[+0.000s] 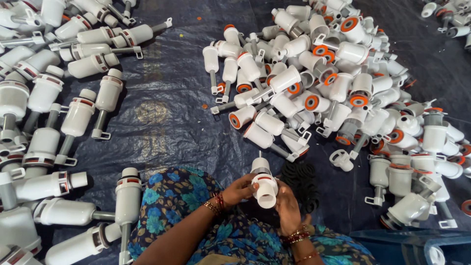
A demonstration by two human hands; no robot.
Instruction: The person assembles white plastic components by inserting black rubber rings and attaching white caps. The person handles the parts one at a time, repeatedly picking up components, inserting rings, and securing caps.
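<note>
I hold one white plastic valve part (264, 186) upright over my lap, its open round mouth toward me and its thin grey stem pointing away. My left hand (239, 189) grips its left side with the fingers curled around the body. My right hand (288, 206) closes on its right side near the mouth. Both wrists wear bangles. Just behind my right hand lies a heap of black rubber rings (300, 179).
A large pile of white parts with orange seals (333, 78) covers the dark blue tarp (167, 108) at the upper right. Longer white assembled pieces (59, 113) lie in rows along the left. A blue translucent bin corner (417, 245) shows at bottom right.
</note>
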